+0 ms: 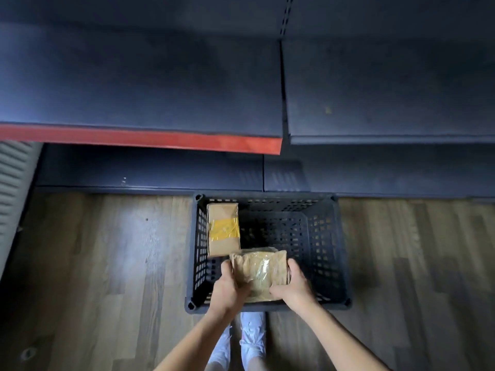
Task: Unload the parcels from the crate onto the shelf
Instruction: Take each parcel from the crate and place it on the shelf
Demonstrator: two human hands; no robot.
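Brown parcel (261, 269) clamped between left hand (229, 286) and right hand (293, 286), above crate (334, 253)

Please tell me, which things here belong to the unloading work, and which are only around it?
Belong to the job: wrapped parcel held by left hand and right hand; taped box standing in the crate; shelf.

Only around: wooden floor; white shoes; grey ribbed panel.

Crate (329, 247): dark perforated plastic, matt. Parcels: brown paper, one (261, 271) under glossy film, other (222, 228) with shiny yellow tape. Floor (107, 263): wood-look planks.
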